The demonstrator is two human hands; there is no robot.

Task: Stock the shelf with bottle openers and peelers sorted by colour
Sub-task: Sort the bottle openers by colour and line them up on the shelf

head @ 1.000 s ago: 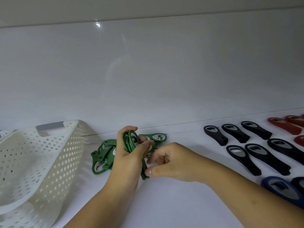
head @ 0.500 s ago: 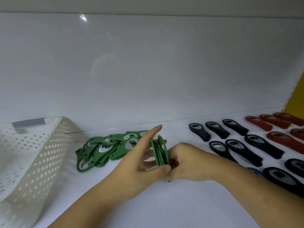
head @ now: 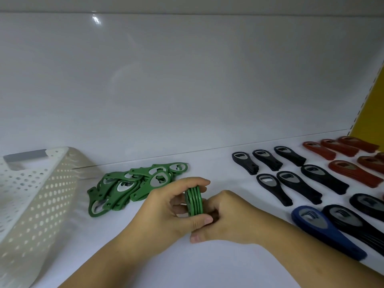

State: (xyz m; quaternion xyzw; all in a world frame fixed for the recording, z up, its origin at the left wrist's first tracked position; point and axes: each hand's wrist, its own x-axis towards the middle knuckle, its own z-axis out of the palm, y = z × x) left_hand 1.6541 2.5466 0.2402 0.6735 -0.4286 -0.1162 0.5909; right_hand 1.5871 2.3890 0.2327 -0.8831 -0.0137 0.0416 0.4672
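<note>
Both hands hold a stack of green bottle openers (head: 194,201) on edge at the shelf's middle. My left hand (head: 170,213) curls fingers over the stack's top and its thumb under it. My right hand (head: 226,217) grips the stack from the right side; its fingers are hidden behind it. A loose pile of green openers (head: 133,185) lies just behind and to the left. Black openers (head: 291,179) lie in rows to the right, red openers (head: 349,161) at the far right, and a blue opener (head: 324,229) near the front right.
A white perforated basket (head: 31,196) with a grey handle stands tilted at the left on the white shelf (head: 187,267). The white back wall rises behind. A yellow upright (head: 372,109) bounds the shelf at the right.
My left hand's fingers, straight half a second ago, have curled down over the stack. The stack sits slightly nearer the right, away from the green pile.
</note>
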